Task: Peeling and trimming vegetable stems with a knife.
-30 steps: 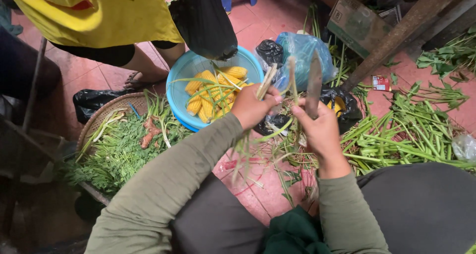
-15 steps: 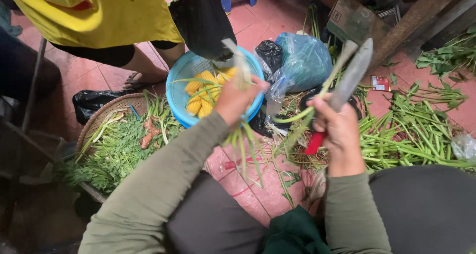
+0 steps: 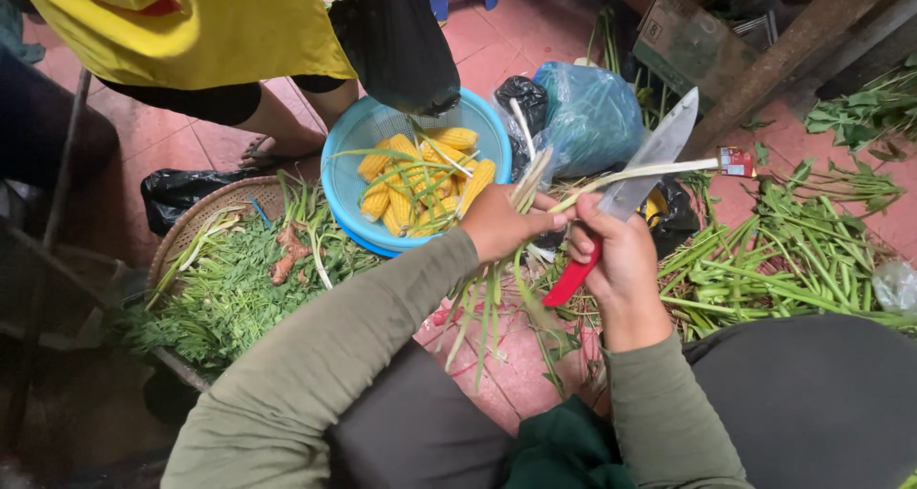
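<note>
Left hand [image 3: 499, 223]: centre of frame, fingers closed around a bunch of green stalks [image 3: 497, 288].
Right hand [image 3: 619, 252]: just right, fingers wrapped on red-handled knife [image 3: 630, 188], pinching one stalk.
Blue basin [image 3: 344, 179]: corn, upper centre.

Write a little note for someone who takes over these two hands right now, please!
Left hand: grips a bunch of green stalks, leafy ends hanging down.
Right hand: holds a red-handled knife, blade up, with one pale stalk lying across it.
Nearby: blue basin of corn pieces, woven tray of leafy greens, loose stalk pile on the right.
Done: one stalk looks stripped.
Left: the bunch and the pile.
</note>
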